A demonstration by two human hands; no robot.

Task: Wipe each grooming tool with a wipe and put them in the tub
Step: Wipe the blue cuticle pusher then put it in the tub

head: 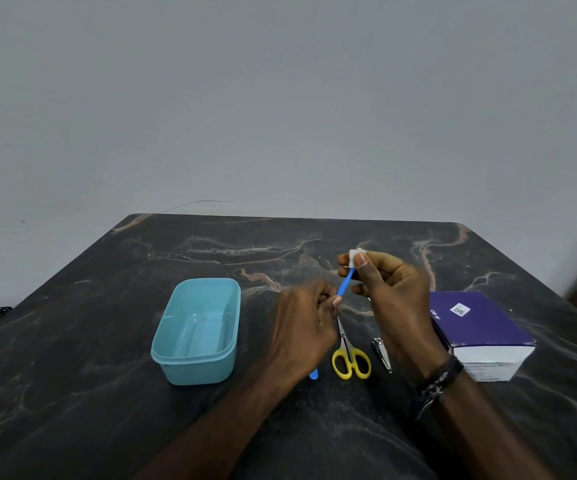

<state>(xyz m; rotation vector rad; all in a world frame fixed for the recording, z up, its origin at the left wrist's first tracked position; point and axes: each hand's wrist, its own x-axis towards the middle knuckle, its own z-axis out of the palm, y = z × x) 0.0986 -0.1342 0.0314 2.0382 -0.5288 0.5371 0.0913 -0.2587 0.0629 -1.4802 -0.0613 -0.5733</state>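
My left hand (306, 323) grips a thin blue grooming tool (345, 284) by its lower part; the tool's blue end shows below my wrist near the table. My right hand (392, 299) pinches a small white wipe (355, 256) around the tool's upper tip. The empty light-blue tub (176, 367) stands to the left of both hands. Yellow-handled scissors (351, 362) and a metal nail clipper (382, 353) lie on the table below my hands.
A purple and white box (481, 327) sits at the right, close to my right wrist. The dark marbled table (107, 427) ends at a grey wall behind.
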